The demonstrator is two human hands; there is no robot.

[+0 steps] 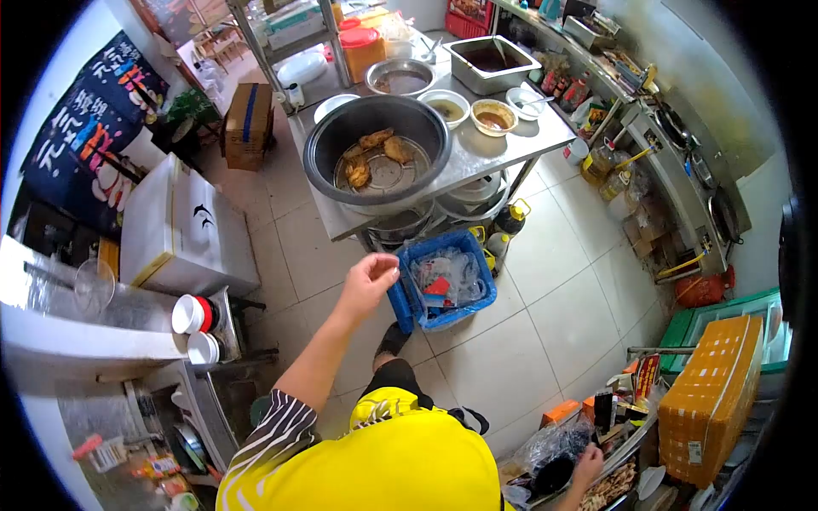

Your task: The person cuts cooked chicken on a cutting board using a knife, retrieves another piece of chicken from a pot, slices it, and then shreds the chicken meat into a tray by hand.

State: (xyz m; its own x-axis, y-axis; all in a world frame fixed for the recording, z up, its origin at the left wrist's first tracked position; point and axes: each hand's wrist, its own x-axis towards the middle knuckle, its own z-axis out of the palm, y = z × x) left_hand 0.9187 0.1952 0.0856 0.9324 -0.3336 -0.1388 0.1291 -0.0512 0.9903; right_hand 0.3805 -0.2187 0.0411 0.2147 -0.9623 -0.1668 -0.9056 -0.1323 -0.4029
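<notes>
Nearest, the person's yellow shirt (366, 468) fills the bottom of the view. The right hand (588, 467) is low at the right, just beside a dark round container (554, 477) and a bundle of clear plastic (545, 444) on a cluttered surface; I cannot tell whether its fingers grip anything. An orange box (711, 400) stands further right. The left hand (373, 279) is held out ahead with its fingers curled in and the thumb close to them, a narrow grip; nothing shows in it, though I cannot tell if something small is pinched. Just to the right of that hand in the view, a blue-lined bin (464, 318) sits on the tiled floor (545, 281) with crumpled clear plastic and a red piece (438, 287) inside. Dark bottles (511, 220) stand behind the bin, near the metal table (545, 136). On the table, a large black pot (351, 128) holds browned fried pieces (396, 151). Beyond the pot are a bowl of brown sauce (493, 131), a deep steel tray (498, 83) and, farther back, a container with a red lid (361, 55).
</notes>
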